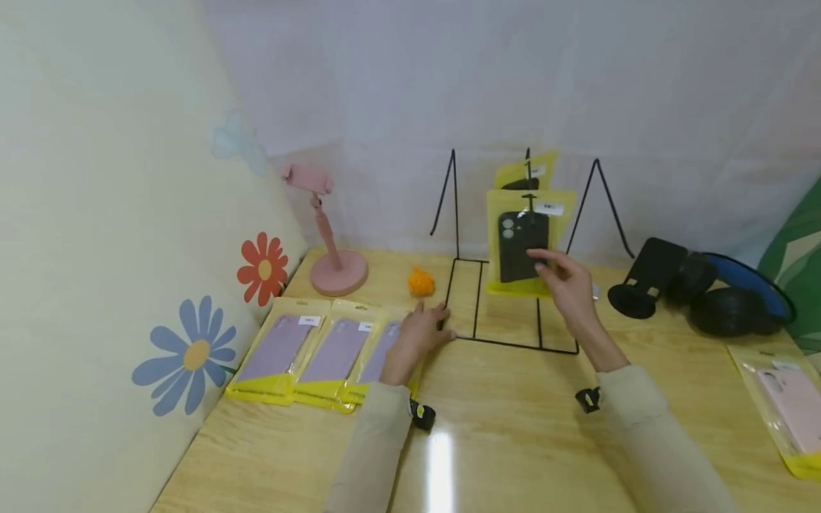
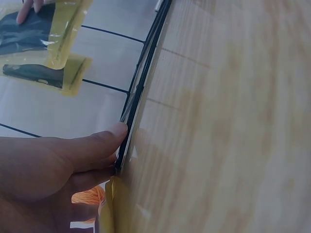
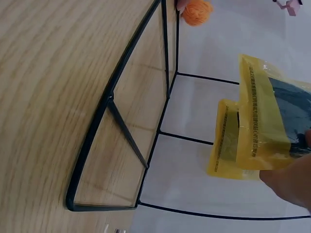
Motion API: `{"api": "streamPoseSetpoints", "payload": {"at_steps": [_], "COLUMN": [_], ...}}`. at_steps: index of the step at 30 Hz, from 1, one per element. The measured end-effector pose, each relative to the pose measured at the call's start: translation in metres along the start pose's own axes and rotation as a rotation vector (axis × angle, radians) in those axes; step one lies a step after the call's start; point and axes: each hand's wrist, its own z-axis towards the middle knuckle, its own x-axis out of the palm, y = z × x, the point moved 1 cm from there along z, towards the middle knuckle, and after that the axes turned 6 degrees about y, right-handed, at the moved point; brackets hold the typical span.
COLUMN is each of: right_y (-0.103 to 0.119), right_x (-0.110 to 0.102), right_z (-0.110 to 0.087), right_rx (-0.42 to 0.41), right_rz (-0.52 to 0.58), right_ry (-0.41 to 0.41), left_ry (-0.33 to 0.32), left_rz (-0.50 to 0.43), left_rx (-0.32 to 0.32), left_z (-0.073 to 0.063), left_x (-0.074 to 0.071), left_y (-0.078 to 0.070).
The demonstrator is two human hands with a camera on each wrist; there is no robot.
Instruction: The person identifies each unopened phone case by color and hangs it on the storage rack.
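Observation:
In the head view, a black phone case in a yellow-edged clear pouch [image 1: 522,246] hangs on the middle hook of a black wire display rack [image 1: 526,345]. My right hand [image 1: 573,292] holds this pouch by its right side, with fingertips on the front. In the right wrist view, part of that hand [image 3: 291,182] shows at the pouch's edge. Behind it hangs a second pouch [image 1: 545,165] with a dark case. My left hand [image 1: 417,338] grips the rack's left front corner. The left wrist view shows its thumb [image 2: 104,141] against the base bar.
Several pouches with purple cases [image 1: 276,349] lie left, partly under the left hand. A pink phone stand [image 1: 340,272] and an orange yarn ball [image 1: 421,282] stand behind. To the right are a black stand [image 1: 657,260], black headphones [image 1: 727,311] and a pink-case pouch [image 1: 792,406].

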Motion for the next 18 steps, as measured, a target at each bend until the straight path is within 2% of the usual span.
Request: {"api": "streamPoseSetpoints", "payload": {"at_steps": [5, 7, 9, 14, 16, 18], "right_y": [-0.025, -0.035, -0.037, -0.038, -0.045, -0.055], "right_x": [-0.006, -0.014, -0.028, -0.082, -0.113, -0.149], "right_z": [0.003, -0.006, -0.024, -0.081, -0.099, -0.113], "right_rx": [0.016, 0.003, -0.013, -0.109, -0.122, -0.054], "right_rz": [-0.079, -0.129, -0.206, -0.480, -0.575, -0.707], "right_ry": [-0.046, -0.046, -0.004, 0.158, 0.173, 0.166], "left_ry": [-0.003, -0.007, -0.014, -0.038, -0.053, -0.060], "left_rz": [0.007, 0.010, 0.009, 0.020, 0.035, 0.047], "left_rx": [0.003, 0.009, 0.018, 0.039, 0.038, 0.027], "left_z": [-0.002, -0.003, -0.002, 0.002, 0.003, 0.003], "left_x": [0.007, 0.009, 0.009, 0.005, 0.001, -0.004], "left_y": [-0.001, -0.002, -0.004, -0.008, -0.007, -0.006]}}
